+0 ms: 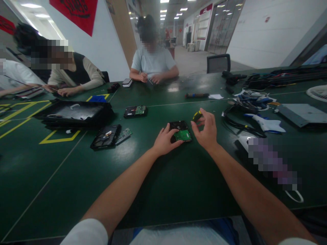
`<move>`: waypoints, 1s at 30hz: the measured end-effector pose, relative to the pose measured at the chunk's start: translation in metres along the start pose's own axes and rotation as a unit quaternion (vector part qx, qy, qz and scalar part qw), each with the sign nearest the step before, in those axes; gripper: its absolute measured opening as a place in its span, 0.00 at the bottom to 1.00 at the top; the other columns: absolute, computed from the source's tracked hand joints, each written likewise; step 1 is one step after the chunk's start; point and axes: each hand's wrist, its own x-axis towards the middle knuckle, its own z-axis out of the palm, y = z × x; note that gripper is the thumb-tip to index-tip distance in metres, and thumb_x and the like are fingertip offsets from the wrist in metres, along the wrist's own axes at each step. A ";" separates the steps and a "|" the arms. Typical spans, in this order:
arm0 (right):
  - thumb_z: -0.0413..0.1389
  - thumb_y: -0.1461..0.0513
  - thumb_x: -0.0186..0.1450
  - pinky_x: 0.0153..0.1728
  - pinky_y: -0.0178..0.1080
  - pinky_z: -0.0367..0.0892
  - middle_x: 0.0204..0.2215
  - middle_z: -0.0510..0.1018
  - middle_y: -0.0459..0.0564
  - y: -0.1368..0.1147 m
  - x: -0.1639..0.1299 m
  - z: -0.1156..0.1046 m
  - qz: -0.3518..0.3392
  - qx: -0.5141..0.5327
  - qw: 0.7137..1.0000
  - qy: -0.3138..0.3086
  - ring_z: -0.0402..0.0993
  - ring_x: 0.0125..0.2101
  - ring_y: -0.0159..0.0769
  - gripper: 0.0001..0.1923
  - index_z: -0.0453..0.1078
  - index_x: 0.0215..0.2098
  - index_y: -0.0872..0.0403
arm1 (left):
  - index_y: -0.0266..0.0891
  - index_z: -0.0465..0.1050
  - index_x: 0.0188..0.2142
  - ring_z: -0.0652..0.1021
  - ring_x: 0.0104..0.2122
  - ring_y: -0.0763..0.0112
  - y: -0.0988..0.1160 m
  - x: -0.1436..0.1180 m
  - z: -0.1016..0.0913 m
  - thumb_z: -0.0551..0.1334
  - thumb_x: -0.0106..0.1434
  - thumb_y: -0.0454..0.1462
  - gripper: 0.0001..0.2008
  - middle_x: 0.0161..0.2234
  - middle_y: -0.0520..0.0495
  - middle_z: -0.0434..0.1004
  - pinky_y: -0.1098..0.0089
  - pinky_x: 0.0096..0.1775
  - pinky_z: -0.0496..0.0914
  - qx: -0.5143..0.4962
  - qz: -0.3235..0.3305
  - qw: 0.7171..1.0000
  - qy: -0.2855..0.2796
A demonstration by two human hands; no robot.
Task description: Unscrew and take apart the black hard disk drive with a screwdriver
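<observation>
The left hand [165, 142] partly hides the hard drive [183, 135].

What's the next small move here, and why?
Probably bring the yellow-and-black tool over to the green board: the right hand holds it off to the side, while the left hand rests on the black drive, seemingly steadying it.

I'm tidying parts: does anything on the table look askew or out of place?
One thing: a loose circuit board lies askew beside a black drive, whereas the green board by the left hand sits on its hard drive.
</observation>
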 end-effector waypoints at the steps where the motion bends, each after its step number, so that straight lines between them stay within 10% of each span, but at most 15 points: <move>1: 0.57 0.59 0.73 0.38 0.47 0.84 0.59 0.70 0.59 0.000 0.000 0.000 -0.001 -0.002 1.000 0.000 0.78 0.42 0.41 0.36 0.54 0.76 0.46 | 0.47 0.70 0.67 0.50 0.79 0.48 0.001 0.000 0.000 0.64 0.69 0.60 0.34 0.77 0.36 0.57 0.42 0.75 0.52 0.001 0.000 1.000 0.000; 30: 0.56 0.59 0.74 0.40 0.48 0.85 0.61 0.70 0.60 0.000 -0.001 0.001 -0.001 -0.004 1.000 0.007 0.79 0.43 0.42 0.36 0.52 0.78 0.45 | 0.47 0.63 0.72 0.50 0.79 0.49 -0.001 0.000 0.001 0.65 0.69 0.58 0.39 0.78 0.34 0.54 0.42 0.75 0.52 -0.009 0.001 1.000 0.002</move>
